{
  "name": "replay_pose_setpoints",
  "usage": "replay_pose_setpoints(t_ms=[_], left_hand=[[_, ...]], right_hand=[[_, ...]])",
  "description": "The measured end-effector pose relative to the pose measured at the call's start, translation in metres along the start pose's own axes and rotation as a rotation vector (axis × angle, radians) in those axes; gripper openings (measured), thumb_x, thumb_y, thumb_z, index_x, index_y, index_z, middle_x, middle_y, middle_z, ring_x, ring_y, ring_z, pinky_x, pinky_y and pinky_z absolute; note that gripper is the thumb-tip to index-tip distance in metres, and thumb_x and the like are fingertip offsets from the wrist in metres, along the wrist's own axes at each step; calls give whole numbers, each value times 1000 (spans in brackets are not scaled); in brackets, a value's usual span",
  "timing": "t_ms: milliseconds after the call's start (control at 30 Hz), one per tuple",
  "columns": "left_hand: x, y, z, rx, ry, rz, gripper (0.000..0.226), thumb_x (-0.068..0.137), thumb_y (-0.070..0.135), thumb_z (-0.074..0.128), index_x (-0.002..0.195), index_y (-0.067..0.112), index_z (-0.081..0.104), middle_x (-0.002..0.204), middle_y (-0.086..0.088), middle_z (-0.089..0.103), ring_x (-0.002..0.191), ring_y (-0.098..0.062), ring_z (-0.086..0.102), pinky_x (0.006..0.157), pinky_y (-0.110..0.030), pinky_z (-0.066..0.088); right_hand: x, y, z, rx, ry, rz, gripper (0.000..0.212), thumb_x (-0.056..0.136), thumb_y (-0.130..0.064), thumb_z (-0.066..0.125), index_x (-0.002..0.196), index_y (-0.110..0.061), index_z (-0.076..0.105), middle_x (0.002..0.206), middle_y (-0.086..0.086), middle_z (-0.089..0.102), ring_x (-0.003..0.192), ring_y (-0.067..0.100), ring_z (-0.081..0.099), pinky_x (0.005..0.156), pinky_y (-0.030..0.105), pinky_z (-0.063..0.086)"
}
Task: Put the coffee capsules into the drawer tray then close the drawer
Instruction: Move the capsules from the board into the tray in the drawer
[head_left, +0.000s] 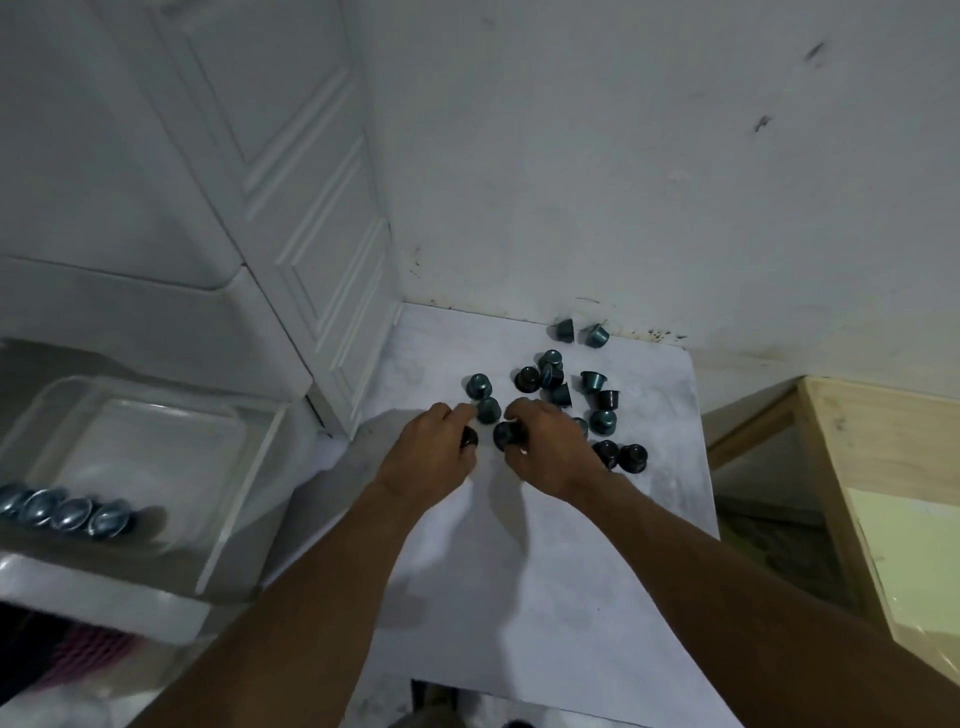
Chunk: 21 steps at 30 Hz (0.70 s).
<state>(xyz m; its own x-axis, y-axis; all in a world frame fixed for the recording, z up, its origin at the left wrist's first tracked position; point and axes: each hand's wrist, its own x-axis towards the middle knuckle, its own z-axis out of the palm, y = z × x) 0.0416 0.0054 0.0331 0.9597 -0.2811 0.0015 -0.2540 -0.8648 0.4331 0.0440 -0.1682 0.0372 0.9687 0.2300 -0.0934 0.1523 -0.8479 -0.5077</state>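
Clutching one dark capsule (469, 437), left hand (431, 457) grip curled, right hand (553, 454) grip curled round second capsule (505, 434)

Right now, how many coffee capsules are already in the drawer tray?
4 capsules, side by side in a row along the near side of the tray; more may be cut off at the left edge.

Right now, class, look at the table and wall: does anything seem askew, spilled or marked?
The coffee capsules lie scattered on the white table, several tipped on their sides, unlike the neat row in the tray. Dark smudges mark the wall along the table's back edge.
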Motion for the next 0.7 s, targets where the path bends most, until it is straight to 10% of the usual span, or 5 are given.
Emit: replay_pose_setpoints(t_ms=[700], left_hand=[[-116, 89, -81, 17, 500, -311, 29, 78, 36, 70, 98, 17, 62, 92, -2, 65, 84, -19, 58, 75, -30, 47]], right_hand=[[-76, -48, -65, 102, 179, -342, 22, 77, -27, 69, 87, -16, 52, 86, 1, 61, 77, 19, 54, 66, 33, 43]])
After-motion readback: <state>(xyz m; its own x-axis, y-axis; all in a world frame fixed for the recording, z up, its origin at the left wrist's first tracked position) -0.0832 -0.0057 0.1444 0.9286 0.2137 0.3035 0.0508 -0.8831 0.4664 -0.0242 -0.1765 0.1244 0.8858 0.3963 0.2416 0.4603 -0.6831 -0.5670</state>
